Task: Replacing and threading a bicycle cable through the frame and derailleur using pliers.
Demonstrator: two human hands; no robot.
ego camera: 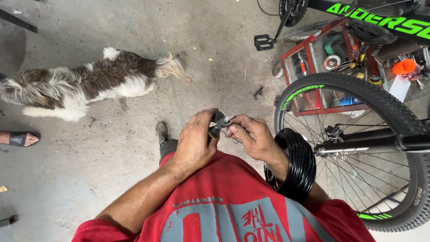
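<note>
My left hand [195, 141] is closed around the dark handles of a pair of cutters [218, 123], whose jaws point up and right. My right hand [251, 136] pinches a thin cable end right at those jaws. A thick coil of black cable housing [299, 163] hangs around my right forearm. Both hands are held close together in front of my red shirt, above the concrete floor.
A bicycle's front wheel [389, 107] with a knobby tyre stands at the right, its black frame and a pedal [263, 42] behind it. A red tool rack [313, 54] holds several tools. A shaggy brown-and-white dog [89, 85] stands at the left. Another person's sandalled foot [20, 138] is at the left edge.
</note>
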